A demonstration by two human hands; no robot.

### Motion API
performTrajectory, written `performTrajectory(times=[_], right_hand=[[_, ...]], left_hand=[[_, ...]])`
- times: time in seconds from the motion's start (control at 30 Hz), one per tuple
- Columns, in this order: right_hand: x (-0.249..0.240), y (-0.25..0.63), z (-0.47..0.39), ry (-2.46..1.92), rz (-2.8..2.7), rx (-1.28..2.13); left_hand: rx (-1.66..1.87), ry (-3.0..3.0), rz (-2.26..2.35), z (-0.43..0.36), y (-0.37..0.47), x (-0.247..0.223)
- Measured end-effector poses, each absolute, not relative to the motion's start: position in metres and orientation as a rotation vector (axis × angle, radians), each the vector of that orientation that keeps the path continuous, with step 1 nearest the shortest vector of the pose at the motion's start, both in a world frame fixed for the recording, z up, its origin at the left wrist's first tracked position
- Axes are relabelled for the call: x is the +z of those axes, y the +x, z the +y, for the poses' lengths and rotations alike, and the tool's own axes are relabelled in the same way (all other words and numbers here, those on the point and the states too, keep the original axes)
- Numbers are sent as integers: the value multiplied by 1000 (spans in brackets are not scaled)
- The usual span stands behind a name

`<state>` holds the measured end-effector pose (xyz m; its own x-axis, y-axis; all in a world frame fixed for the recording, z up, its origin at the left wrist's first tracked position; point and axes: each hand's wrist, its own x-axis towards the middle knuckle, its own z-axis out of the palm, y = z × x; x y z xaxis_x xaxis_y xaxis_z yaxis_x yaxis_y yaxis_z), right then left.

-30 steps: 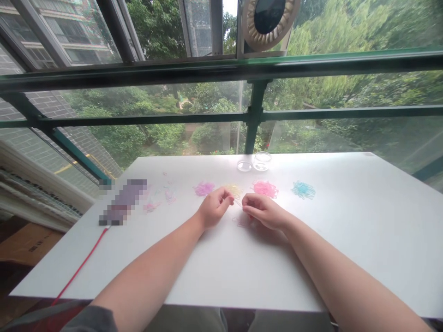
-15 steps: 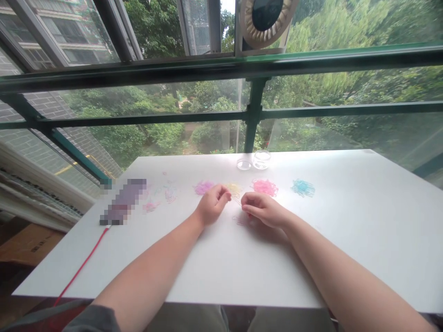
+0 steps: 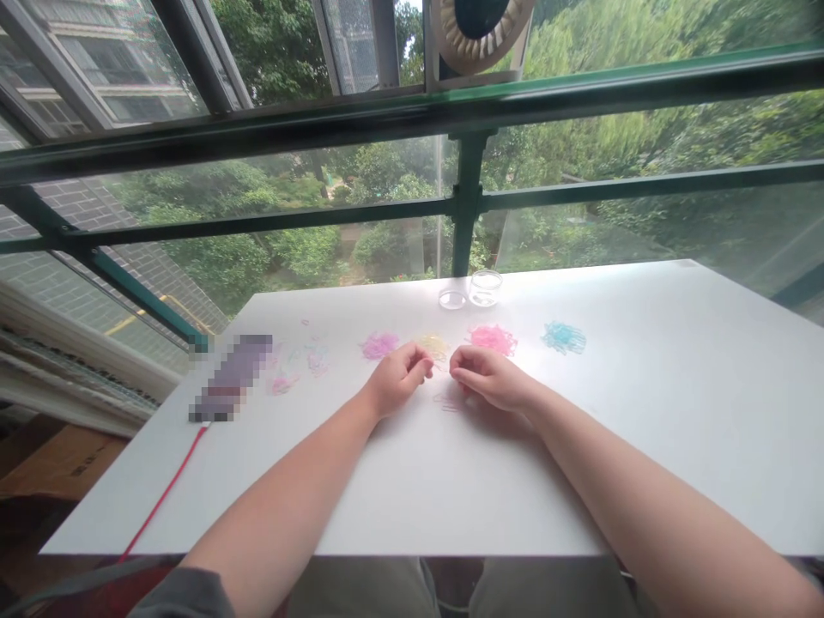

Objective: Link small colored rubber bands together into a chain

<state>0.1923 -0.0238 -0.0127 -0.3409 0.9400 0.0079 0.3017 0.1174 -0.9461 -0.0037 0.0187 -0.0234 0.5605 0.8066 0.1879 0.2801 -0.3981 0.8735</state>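
Observation:
My left hand is closed in a pinch above the middle of the white table. Facing it, my right hand pinches too, a small gap apart. A faint thin pinkish strand shows between the fingertips; its exact kind is too small to tell. Just under the hands lie a few thin pink loops. Beyond them are heaps of small thin loops: purple, yellow, pink and blue. My left fingers partly cover the yellow heap.
A clear round container and a shallow clear round piece stand at the far edge. Mixed loose loops lie on the left, beside a blurred-out dark device with a red cable. Windows and a green railing rise behind.
The view has shifted slightly. Both hands remain pinched close together near the yellow heap, and the strand between them shows less clearly. The heaps look the same.

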Motion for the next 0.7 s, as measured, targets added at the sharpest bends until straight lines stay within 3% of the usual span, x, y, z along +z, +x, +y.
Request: performTrajectory(times=[0.5,0.7], right_hand=[[-16,192,-23,-1140,-1751,1241],[-15,192,-21,-1233,-1735,1050]], left_hand=[[734,2016,871,15,-1,-22],[617,2086,816,9,-1,-11]])
